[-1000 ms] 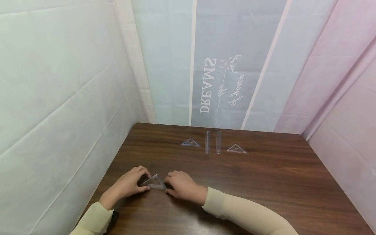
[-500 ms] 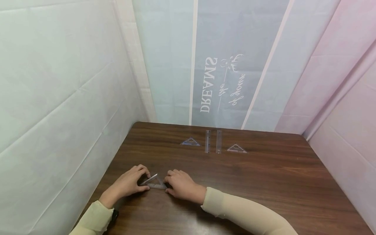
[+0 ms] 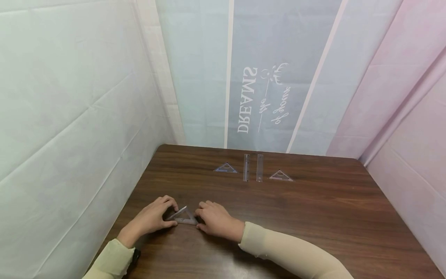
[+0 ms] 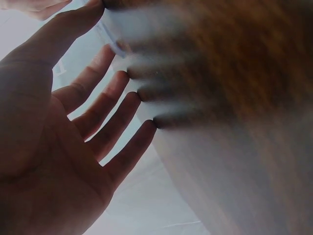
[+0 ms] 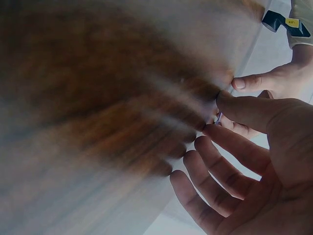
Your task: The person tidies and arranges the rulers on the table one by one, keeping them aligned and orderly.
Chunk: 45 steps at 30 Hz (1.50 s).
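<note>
A clear triangular set square [image 3: 186, 221] is at the near left part of the brown table, between my two hands. My left hand [image 3: 151, 217] has its thumb and fingers around the left corner. At the right corner, my right hand [image 3: 216, 221] pinches with thumb and forefinger. The left wrist view shows a thin pale edge of the set square [image 4: 110, 39] by the forefinger, and the other left fingertips touching the tabletop. In the right wrist view, the right fingertips [image 5: 188, 155] also rest on the table. Both gripped corners are largely hidden.
Toward the back of the table [image 3: 313, 217] lie a blue-marked set square [image 3: 221, 171], two clear rulers, the left ruler [image 3: 246, 170] beside the right ruler [image 3: 259, 170], and a pink-marked set square [image 3: 281, 179]. Fabric-covered walls [image 3: 87, 116] enclose the left, back and right sides.
</note>
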Motion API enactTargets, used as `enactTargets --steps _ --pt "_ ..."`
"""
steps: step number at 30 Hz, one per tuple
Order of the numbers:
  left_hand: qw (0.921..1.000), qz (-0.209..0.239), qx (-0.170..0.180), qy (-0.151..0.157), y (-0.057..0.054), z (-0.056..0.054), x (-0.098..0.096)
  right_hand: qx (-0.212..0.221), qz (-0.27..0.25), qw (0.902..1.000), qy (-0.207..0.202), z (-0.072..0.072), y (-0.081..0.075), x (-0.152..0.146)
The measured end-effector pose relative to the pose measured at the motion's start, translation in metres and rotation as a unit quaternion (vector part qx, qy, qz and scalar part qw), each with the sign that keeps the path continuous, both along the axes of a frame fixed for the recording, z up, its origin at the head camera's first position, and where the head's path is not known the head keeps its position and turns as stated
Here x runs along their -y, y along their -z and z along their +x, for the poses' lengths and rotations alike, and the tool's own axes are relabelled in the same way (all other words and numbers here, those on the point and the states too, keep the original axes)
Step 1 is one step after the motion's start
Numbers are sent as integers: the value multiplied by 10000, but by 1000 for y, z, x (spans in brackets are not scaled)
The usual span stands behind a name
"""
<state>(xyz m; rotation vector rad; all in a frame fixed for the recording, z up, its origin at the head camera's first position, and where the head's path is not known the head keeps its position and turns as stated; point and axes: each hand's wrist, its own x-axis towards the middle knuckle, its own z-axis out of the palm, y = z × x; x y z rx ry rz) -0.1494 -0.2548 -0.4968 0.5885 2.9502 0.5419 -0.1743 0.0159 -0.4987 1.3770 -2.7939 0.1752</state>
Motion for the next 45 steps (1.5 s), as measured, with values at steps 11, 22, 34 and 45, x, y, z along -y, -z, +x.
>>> enactTargets --steps 11,22,34,45 --pt "10000 -9 -18 -41 -2 -3 0 -67 92 9999 28 -1 -3 1" --pt "9999 0 151 -17 -7 -1 -1 -17 141 9999 1 2 -9 0" --pt "9989 137 451 22 -25 -13 -11 494 -117 9987 -36 -5 -11 -7" --pt "9998 10 194 73 -38 -34 -40 434 -442 9981 73 -22 -21 -27"
